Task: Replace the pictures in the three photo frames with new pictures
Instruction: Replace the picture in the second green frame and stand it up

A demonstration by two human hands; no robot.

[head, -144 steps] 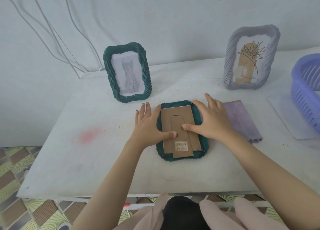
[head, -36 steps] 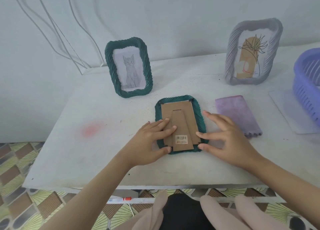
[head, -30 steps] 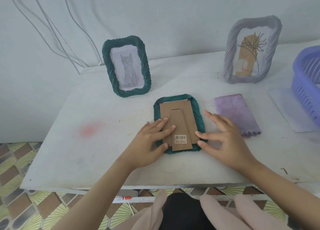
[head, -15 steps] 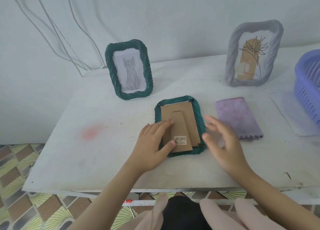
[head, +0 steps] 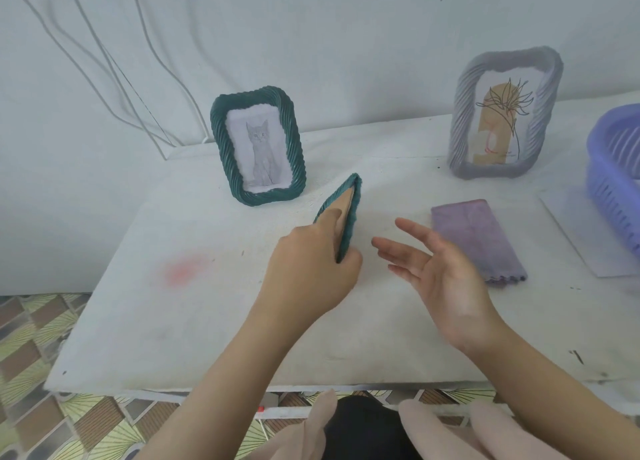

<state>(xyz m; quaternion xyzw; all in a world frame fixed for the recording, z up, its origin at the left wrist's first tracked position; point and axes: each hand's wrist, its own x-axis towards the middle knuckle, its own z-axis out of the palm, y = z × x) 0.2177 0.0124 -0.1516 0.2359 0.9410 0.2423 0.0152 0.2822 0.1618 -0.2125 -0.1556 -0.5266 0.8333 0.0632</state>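
My left hand grips the lower end of a dark green photo frame and holds it lifted on edge above the white table. Its brown cardboard back faces left, and its front is hidden. My right hand hovers open just right of it, palm toward the frame, touching nothing. A second green frame with a grey cat drawing stands upright at the back left. At the back right a grey-lilac frame stands with a plant drawing in it.
A folded purple cloth lies right of my right hand. A blue plastic basket sits at the right edge on a white sheet. White cables hang on the wall behind. Beyond the table's left edge lies patterned floor.
The green frame lay face down under both hands. My left hand has now lifted it and turned it up on edge, and my right hand has come off it and opened.
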